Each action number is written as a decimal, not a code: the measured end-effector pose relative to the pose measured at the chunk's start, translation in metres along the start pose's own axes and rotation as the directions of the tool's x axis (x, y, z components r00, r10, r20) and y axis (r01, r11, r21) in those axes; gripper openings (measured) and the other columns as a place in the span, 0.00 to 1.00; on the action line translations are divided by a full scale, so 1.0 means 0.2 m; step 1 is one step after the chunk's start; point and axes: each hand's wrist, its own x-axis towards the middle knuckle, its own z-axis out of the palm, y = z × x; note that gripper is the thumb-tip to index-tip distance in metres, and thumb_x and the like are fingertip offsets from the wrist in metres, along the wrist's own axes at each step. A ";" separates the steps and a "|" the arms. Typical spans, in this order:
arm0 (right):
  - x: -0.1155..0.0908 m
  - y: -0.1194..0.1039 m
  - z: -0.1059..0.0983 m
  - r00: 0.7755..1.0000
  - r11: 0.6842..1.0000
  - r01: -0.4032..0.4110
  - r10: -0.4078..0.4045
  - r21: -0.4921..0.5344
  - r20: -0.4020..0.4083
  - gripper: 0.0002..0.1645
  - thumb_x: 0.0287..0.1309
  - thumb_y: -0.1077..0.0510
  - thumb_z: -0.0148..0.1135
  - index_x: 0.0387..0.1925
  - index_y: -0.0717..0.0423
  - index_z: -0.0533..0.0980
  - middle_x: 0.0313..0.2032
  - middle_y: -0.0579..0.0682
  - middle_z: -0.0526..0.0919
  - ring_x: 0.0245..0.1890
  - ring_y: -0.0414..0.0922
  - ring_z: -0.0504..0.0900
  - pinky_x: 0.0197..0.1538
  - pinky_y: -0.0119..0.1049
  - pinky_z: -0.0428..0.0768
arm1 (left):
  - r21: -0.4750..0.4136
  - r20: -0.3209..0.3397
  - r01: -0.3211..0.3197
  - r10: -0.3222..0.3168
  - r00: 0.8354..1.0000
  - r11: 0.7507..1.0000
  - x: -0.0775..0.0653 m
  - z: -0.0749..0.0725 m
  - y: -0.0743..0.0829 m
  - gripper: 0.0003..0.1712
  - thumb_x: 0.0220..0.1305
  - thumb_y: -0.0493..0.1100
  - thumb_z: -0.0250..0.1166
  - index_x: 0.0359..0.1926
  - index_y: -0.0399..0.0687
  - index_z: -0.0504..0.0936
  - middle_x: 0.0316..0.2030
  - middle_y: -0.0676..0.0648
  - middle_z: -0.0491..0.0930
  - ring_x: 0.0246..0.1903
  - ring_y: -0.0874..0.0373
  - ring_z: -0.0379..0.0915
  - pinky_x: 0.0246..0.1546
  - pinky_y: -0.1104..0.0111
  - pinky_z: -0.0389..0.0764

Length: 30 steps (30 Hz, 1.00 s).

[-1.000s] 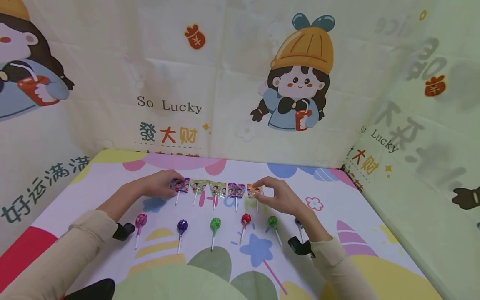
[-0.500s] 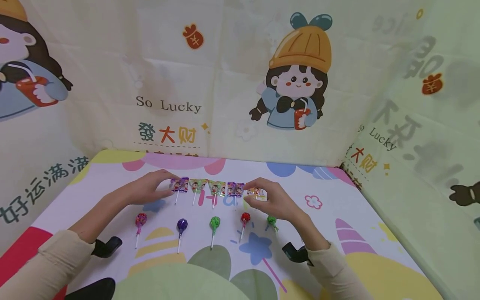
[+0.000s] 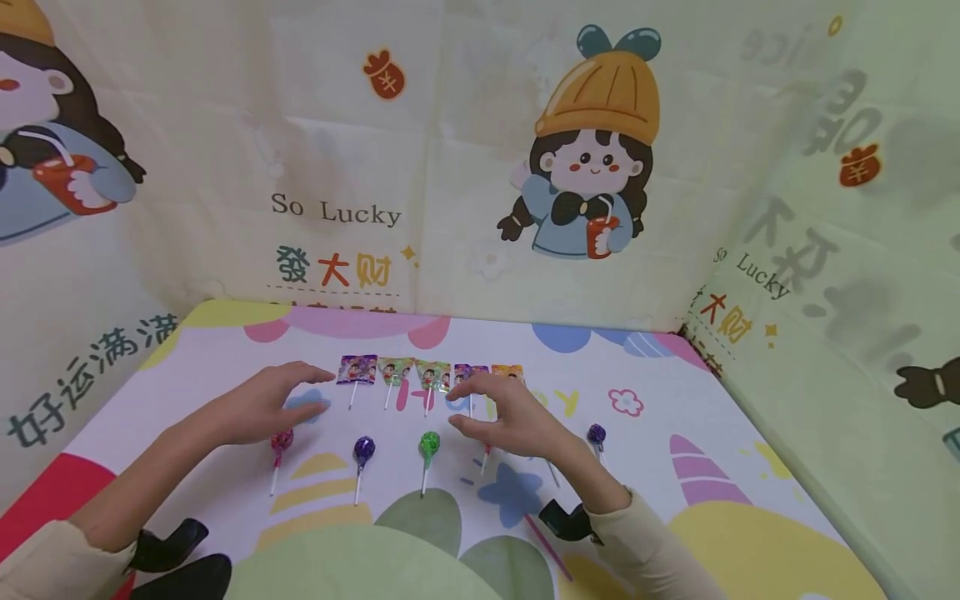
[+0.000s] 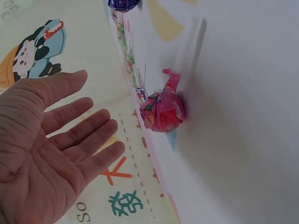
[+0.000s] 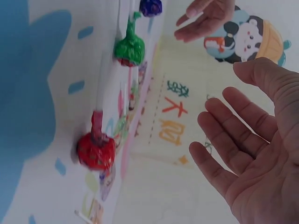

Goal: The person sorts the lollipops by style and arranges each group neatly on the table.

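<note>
Left wrist: treat the pink, shiny-wrapped ball lollipop (image 4: 163, 112) on the white patterned tabletop (image 4: 243, 154), near the left hand (image 4: 60, 144), empty and relaxed like the right hand (image 5: 257, 135), as probably light, hard, slippery, pinching its white stick (image 4: 186, 46).

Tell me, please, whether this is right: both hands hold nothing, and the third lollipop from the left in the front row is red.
Not quite: that lollipop is green, as the head view shows. The left hand and right hand do hold nothing.
</note>
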 end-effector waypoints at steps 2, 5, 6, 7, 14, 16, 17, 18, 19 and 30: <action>0.01 -0.01 0.02 1.000 1.000 0.018 -0.018 0.001 0.012 0.18 0.64 0.55 0.71 0.53 0.54 0.81 0.51 0.47 0.86 0.57 0.45 0.82 0.60 0.51 0.80 | -0.008 0.006 0.005 -0.005 1.000 1.000 -0.02 0.00 -0.01 0.28 0.67 0.45 0.69 0.63 0.35 0.78 0.56 0.36 0.81 0.58 0.36 0.76 0.57 0.42 0.78; 0.03 -0.03 0.05 0.998 0.999 0.050 -0.050 0.001 0.023 0.18 0.64 0.55 0.70 0.53 0.56 0.81 0.50 0.49 0.87 0.55 0.47 0.83 0.58 0.48 0.81 | -0.021 0.022 0.028 -0.028 0.999 0.999 -0.06 0.01 -0.04 0.29 0.66 0.46 0.70 0.62 0.35 0.78 0.55 0.36 0.82 0.56 0.37 0.77 0.55 0.43 0.80; 0.04 -0.03 0.06 0.998 0.998 0.060 -0.060 -0.004 0.027 0.18 0.64 0.55 0.70 0.53 0.56 0.81 0.50 0.48 0.87 0.55 0.47 0.83 0.58 0.48 0.81 | -0.022 0.027 0.038 -0.038 0.999 0.999 -0.07 0.01 -0.04 0.29 0.66 0.47 0.71 0.62 0.35 0.78 0.55 0.37 0.82 0.56 0.37 0.77 0.54 0.43 0.80; 0.05 -0.04 0.07 0.997 0.998 0.069 -0.068 -0.006 0.032 0.17 0.64 0.55 0.70 0.53 0.56 0.82 0.50 0.48 0.87 0.54 0.47 0.83 0.58 0.47 0.81 | -0.024 0.031 0.052 -0.051 0.998 0.998 -0.08 0.01 -0.05 0.30 0.65 0.47 0.71 0.62 0.36 0.78 0.54 0.37 0.82 0.56 0.37 0.77 0.54 0.43 0.80; 0.12 -0.08 0.17 0.993 0.998 0.065 -0.065 -0.004 0.094 0.18 0.66 0.53 0.69 0.52 0.57 0.81 0.50 0.53 0.86 0.53 0.48 0.83 0.58 0.48 0.81 | -0.038 0.070 0.091 -0.088 0.994 0.995 -0.13 0.01 -0.10 0.30 0.63 0.47 0.73 0.61 0.34 0.78 0.53 0.38 0.83 0.55 0.38 0.78 0.53 0.43 0.81; 0.15 -0.08 0.20 0.992 0.998 0.063 -0.063 0.002 0.107 0.19 0.66 0.52 0.69 0.52 0.58 0.81 0.50 0.54 0.86 0.53 0.48 0.83 0.58 0.45 0.81 | -0.048 0.080 0.091 -0.087 0.993 0.995 -0.14 0.01 -0.11 0.30 0.63 0.46 0.73 0.60 0.34 0.79 0.53 0.38 0.83 0.54 0.39 0.79 0.52 0.43 0.82; 0.16 -0.08 0.22 0.992 0.998 0.064 -0.064 0.000 0.110 0.19 0.66 0.51 0.69 0.52 0.58 0.81 0.49 0.53 0.86 0.53 0.47 0.84 0.57 0.44 0.82 | -0.052 0.083 0.088 -0.084 0.993 0.995 -0.14 0.01 -0.12 0.29 0.62 0.46 0.73 0.59 0.34 0.79 0.52 0.39 0.84 0.53 0.40 0.79 0.52 0.44 0.82; 0.17 -0.08 0.24 0.992 0.998 0.064 -0.064 0.002 0.113 0.20 0.66 0.50 0.69 0.52 0.58 0.81 0.49 0.53 0.86 0.53 0.47 0.84 0.57 0.42 0.82 | -0.055 0.085 0.082 -0.077 0.993 0.995 -0.15 0.01 -0.12 0.28 0.62 0.46 0.73 0.58 0.34 0.80 0.51 0.40 0.84 0.52 0.40 0.80 0.52 0.44 0.82; 0.19 -0.08 0.25 0.992 0.998 0.062 -0.062 0.003 0.114 0.20 0.66 0.50 0.69 0.52 0.58 0.81 0.50 0.53 0.86 0.53 0.46 0.84 0.57 0.41 0.82 | -0.058 0.084 0.073 -0.068 0.994 0.996 -0.15 0.01 -0.13 0.26 0.62 0.45 0.73 0.57 0.35 0.81 0.50 0.41 0.85 0.51 0.41 0.80 0.51 0.44 0.82; 0.29 -0.14 0.37 0.980 0.997 -0.073 0.079 -0.040 0.181 0.22 0.65 0.47 0.69 0.55 0.55 0.81 0.50 0.47 0.87 0.50 0.38 0.83 0.52 0.25 0.79 | -0.057 0.111 0.056 -0.049 0.993 0.997 -0.16 0.02 -0.16 0.22 0.59 0.43 0.75 0.52 0.37 0.83 0.46 0.46 0.85 0.48 0.45 0.81 0.50 0.46 0.83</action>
